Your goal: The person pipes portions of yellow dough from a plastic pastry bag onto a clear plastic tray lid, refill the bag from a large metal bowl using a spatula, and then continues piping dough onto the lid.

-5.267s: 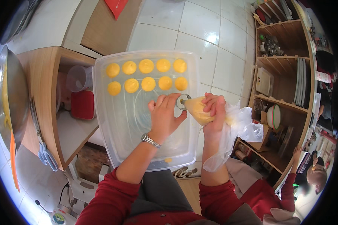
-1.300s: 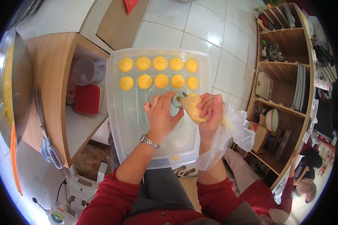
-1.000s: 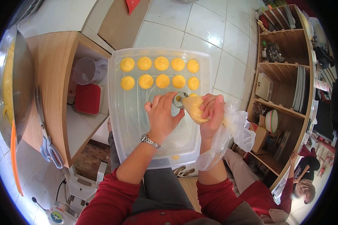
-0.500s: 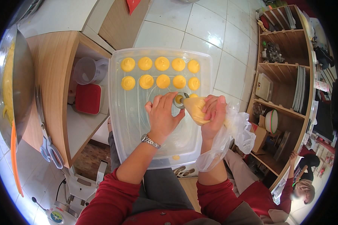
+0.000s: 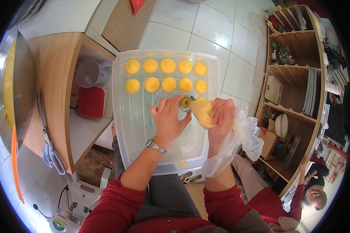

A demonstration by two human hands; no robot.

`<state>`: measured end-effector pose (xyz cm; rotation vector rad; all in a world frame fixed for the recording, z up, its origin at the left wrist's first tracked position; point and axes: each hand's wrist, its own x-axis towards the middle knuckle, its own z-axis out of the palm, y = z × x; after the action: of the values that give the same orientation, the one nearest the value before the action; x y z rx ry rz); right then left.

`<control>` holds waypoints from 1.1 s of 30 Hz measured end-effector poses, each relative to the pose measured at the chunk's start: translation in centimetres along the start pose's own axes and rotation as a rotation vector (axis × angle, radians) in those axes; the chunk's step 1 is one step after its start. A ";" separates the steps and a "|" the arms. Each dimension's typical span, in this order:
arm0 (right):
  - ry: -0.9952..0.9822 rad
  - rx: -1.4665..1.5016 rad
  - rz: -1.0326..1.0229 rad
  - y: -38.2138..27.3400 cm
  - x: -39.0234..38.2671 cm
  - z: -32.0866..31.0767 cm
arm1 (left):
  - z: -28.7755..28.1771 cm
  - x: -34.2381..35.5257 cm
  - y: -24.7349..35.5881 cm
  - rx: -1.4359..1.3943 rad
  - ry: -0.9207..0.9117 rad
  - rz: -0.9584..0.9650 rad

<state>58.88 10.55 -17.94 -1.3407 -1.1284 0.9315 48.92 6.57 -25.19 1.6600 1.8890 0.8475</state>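
Note:
My left hand [image 5: 168,121], with a metal-band watch on the wrist, grips a small round metal ring [image 5: 186,111] between thumb and fingers. The ring stands on a translucent plastic tray [image 5: 144,113], with yellow paste inside it. My right hand [image 5: 222,118] is wrapped round a clear plastic piping bag [image 5: 201,112] full of the same paste. Its tip points left into the ring. Two rows of round yellow mounds [image 5: 168,66] lie across the far part of the tray. Another mound [image 5: 200,98] shows partly behind the bag.
At left, a wooden cabinet [image 5: 52,58] holds a clear jug [image 5: 88,73] and a red container [image 5: 91,102]; scissors [image 5: 46,143] rest near its edge beside a metal bowl [image 5: 25,77]. Wooden shelves [image 5: 295,72] stand at right. Another person [image 5: 315,196] is at lower right.
The paste inside the ring looks slightly fuller. The bag and its tip have shifted a tiny bit; the left hand keeps its place.

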 end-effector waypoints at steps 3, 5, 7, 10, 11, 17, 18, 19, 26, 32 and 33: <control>-0.038 -0.038 0.018 -0.3 -0.2 0.0 | 0.0 0.0 0.0 0.005 0.001 0.005; -0.032 -0.045 0.013 -0.5 -0.1 0.0 | 0.0 0.0 0.1 0.008 0.007 0.011; -0.026 -0.053 0.007 -0.4 -0.2 -0.1 | 0.0 0.0 0.0 0.010 0.018 0.012; 0.002 0.022 -0.050 0.2 -0.2 -0.6 | 0.1 -0.1 -0.1 -0.002 0.022 0.011; 0.153 0.210 0.016 -0.1 -0.1 -0.9 | -0.1 -0.1 0.0 -0.003 0.023 0.013; 0.543 0.773 0.240 -2.6 1.2 -4.3 | -1.9 -0.4 0.3 -0.176 0.054 0.033; 0.579 0.833 0.271 -2.9 1.3 -4.6 | -2.4 -0.5 0.2 -0.167 0.074 0.007; 0.604 0.830 0.270 -3.2 1.5 -4.6 | -2.7 -0.6 0.0 -0.159 0.093 -0.020; 0.580 0.760 0.232 -3.8 1.1 -4.2 | -3.5 -0.8 -1.8 -0.035 0.097 -0.043; 0.532 0.706 0.214 -4.1 0.6 -2.8 | -3.2 -0.7 -2.3 0.001 0.082 -0.052; 0.510 0.694 0.204 -4.1 0.5 -2.7 | -3.1 -0.7 -2.4 -0.003 0.084 -0.050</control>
<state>61.14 10.21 -13.59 -1.0257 -0.2338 0.9344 45.17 5.26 -24.78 1.5913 1.9757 0.9121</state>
